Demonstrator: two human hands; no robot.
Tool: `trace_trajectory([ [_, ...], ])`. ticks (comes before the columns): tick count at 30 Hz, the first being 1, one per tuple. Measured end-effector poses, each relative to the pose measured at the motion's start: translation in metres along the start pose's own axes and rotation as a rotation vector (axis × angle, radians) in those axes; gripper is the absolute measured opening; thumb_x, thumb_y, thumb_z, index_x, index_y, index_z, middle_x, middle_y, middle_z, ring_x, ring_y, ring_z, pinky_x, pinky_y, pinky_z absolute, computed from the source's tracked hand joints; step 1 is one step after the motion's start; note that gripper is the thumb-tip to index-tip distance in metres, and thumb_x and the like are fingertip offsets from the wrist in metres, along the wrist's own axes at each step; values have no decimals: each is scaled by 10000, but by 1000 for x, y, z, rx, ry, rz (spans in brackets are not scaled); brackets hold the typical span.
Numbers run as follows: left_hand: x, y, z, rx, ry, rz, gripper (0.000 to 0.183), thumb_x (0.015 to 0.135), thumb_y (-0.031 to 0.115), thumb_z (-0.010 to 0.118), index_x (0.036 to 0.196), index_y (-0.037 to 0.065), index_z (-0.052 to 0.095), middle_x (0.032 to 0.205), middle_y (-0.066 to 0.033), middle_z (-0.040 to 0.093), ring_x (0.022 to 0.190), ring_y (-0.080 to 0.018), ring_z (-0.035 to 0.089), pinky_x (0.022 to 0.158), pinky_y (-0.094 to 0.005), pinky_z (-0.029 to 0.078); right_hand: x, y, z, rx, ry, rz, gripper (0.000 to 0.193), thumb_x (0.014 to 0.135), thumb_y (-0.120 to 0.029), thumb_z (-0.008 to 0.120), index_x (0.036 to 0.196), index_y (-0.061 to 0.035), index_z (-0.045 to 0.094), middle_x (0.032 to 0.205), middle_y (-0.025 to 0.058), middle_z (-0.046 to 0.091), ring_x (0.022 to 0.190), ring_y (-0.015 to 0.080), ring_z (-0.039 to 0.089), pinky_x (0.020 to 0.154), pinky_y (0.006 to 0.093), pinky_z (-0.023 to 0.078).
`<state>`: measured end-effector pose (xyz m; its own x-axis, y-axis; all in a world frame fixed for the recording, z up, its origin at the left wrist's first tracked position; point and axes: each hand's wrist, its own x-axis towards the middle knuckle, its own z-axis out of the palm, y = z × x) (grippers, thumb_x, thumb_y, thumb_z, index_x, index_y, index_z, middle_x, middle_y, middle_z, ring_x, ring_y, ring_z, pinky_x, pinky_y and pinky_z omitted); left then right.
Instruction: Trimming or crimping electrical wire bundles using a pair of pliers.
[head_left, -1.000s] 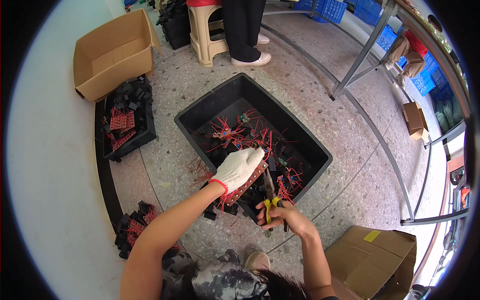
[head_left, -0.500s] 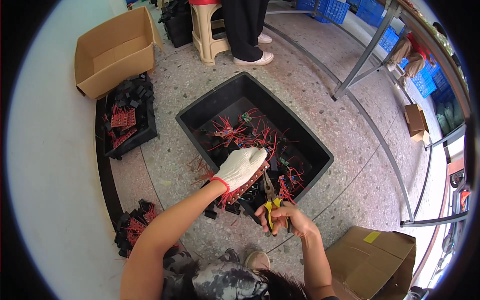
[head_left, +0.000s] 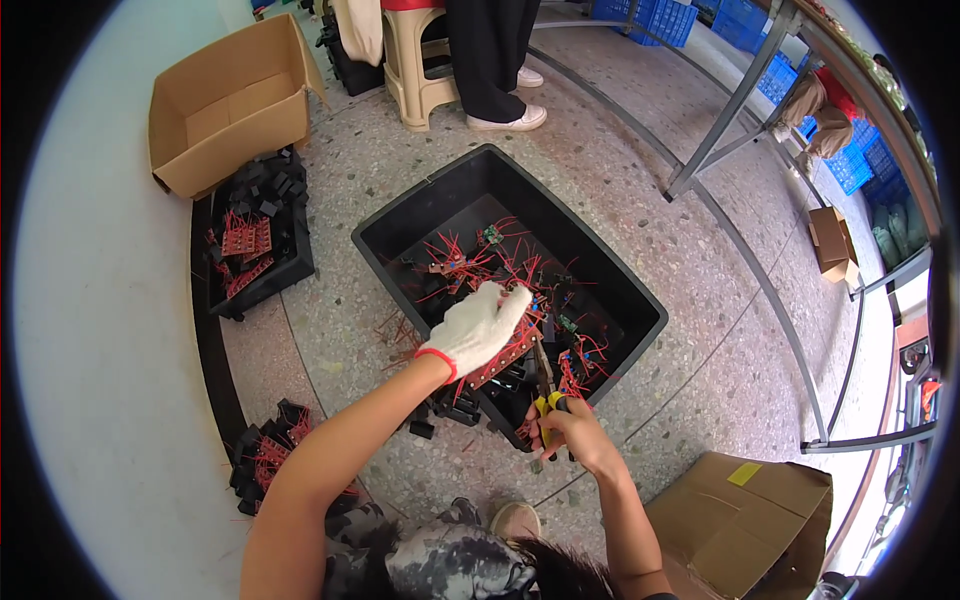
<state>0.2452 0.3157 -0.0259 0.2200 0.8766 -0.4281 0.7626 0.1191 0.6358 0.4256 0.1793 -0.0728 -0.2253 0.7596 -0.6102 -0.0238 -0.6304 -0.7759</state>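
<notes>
My left hand [head_left: 474, 334], in a white knitted glove with a red cuff, grips a long reddish-brown circuit board strip [head_left: 506, 361] with red wires and round metal dots along it. My bare right hand [head_left: 582, 436] is closed around the yellow and black handles of a pair of pliers [head_left: 546, 388]. Their jaws reach the right end of the strip; whether they bite on anything is too small to tell. Both hands are over the near side of a black plastic bin [head_left: 598, 250]. Inside it lie red-wired boards [head_left: 455, 264] and black blocky parts.
On the left, a smaller black tray [head_left: 262, 290] holds black parts and wired boards, with an open cardboard box [head_left: 225, 100] behind. A pile of wired parts [head_left: 265, 455] lies near left. Another cardboard box [head_left: 735, 520] sits near right. Beyond the bin, a person stands beside a stool [head_left: 412, 75].
My right hand has moved slightly up and the plier handles have come closer together. The gloved left hand has shifted slightly left, its fingers changing position. Pale cloth has appeared beside the stool.
</notes>
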Motion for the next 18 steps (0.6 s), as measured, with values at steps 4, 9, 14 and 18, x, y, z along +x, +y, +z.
trace_trajectory([
  [4,-2,-11,21,104,61,30,659,1031,603,338,1097,-7,576,1037,-321,662,1055,-497,611,888,-522,466,0,1,5,26,35,-2,234,900,-85,504,1054,47,622,856,117,661,730,212,664,567,314,574],
  [9,8,-35,30,-31,60,195,641,1050,565,314,1044,-11,594,1029,-311,655,1046,-504,594,872,-531,460,7,9,-14,292,-315,33,290,902,-119,494,1102,49,620,891,131,666,759,227,674,572,310,573],
  [14,12,-33,33,38,92,156,641,1050,562,305,1028,-8,597,1039,-295,659,1047,-503,593,877,-531,462,2,9,1,253,-245,40,386,918,-92,490,1259,69,568,993,142,660,936,261,692,827,359,616],
  [18,2,-18,26,83,93,143,633,1046,564,313,1019,4,607,979,-298,669,1010,-498,619,857,-549,472,1,16,1,76,-103,9,369,915,-88,506,1252,49,570,1027,131,651,935,246,688,833,366,613],
])
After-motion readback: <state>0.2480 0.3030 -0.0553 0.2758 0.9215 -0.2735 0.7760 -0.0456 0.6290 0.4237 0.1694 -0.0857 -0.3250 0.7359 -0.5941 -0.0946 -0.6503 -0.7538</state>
